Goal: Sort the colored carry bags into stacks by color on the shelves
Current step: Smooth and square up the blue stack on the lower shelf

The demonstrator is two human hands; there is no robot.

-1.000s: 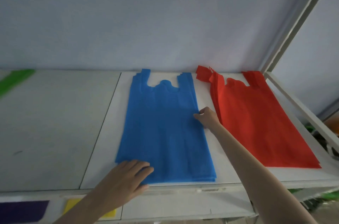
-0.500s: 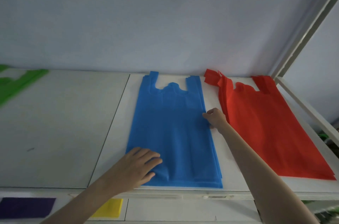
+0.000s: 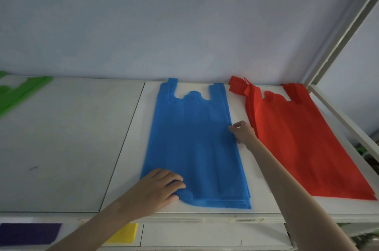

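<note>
Top shelf [image 3: 67,148] carries the blue bag stack [image 3: 194,144] at centre and the red bag stack [image 3: 303,144] beside it, apart. Left hand [image 3: 158,189] grips the blue stack's near-left corner, fingers curled, bunching the fabric. Right hand [image 3: 243,133] pinches its right edge.

The left hand [image 3: 162,187] grips the near left corner of the blue bags [image 3: 194,144], bunching it; the right hand [image 3: 243,133] pinches their right edge, red bags [image 3: 303,139] just beyond.
</note>
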